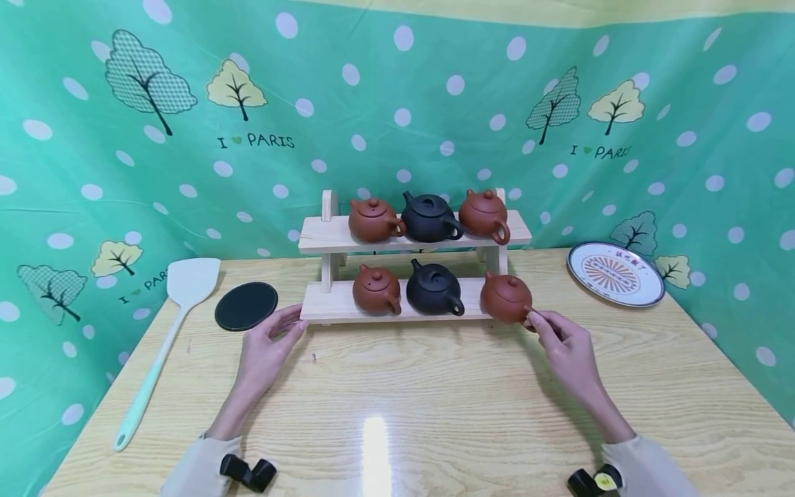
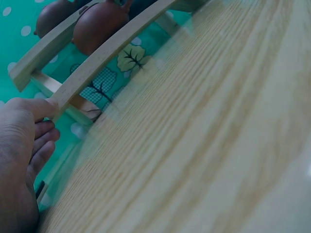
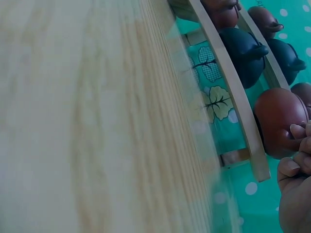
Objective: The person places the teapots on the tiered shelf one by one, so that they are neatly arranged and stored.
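In the head view a two-tier wooden rack (image 1: pixel 397 235) carries small teapots on both boards. My right hand (image 1: pixel 566 345) pinches the handle of a reddish-brown teapot (image 1: pixel 506 298) at the right end of the lower board. The right wrist view shows that teapot (image 3: pixel 279 119) at the board's end, with fingers at its handle; whether its base touches the board I cannot tell. My left hand (image 1: pixel 263 348) holds the left end of the lower board, its thumb at the front corner. In the left wrist view the thumb lies against the board's end (image 2: pixel 60 99).
Beside the held teapot on the lower board stand a black teapot (image 1: pixel 433 288) and a brown one (image 1: pixel 376 290). Two brown teapots flank another black teapot (image 1: pixel 430 218) above. A spatula (image 1: pixel 155 366) and black disc (image 1: pixel 246 306) lie left, a patterned plate (image 1: pixel 615 273) right. A curtain (image 1: pixel 397 159) hangs behind.
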